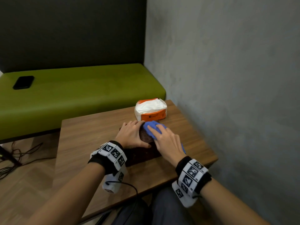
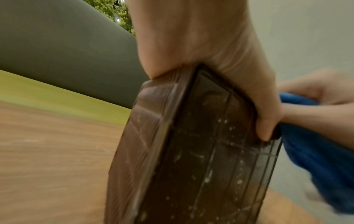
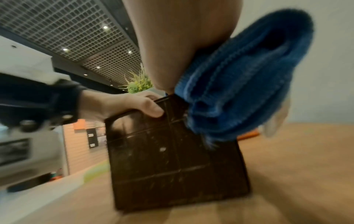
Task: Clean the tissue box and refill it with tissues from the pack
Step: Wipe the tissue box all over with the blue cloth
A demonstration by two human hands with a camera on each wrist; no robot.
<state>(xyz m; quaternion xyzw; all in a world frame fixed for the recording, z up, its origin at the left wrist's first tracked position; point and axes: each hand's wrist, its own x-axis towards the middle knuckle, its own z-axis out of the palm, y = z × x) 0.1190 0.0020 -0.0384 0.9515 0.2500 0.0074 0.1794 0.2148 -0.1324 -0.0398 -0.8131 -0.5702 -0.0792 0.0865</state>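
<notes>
A dark brown tissue box (image 1: 146, 154) stands on the wooden table (image 1: 90, 132); white specks dot its side (image 2: 201, 151) (image 3: 172, 159). My left hand (image 1: 131, 133) grips the box's left end, thumb on the near side (image 3: 151, 109) and fingers over the top. My right hand (image 1: 165, 140) holds a bunched blue cloth (image 1: 154, 125) against the box's top right part; the cloth (image 3: 239, 83) hangs over that edge. An orange and white tissue pack (image 1: 151, 109), torn open on top, lies just behind the box.
A green bench (image 1: 81, 91) runs behind the table, with a black phone (image 1: 23, 82) on it at the left. A grey wall (image 1: 227, 78) stands close on the right. Cables (image 1: 16, 155) lie on the floor to the left.
</notes>
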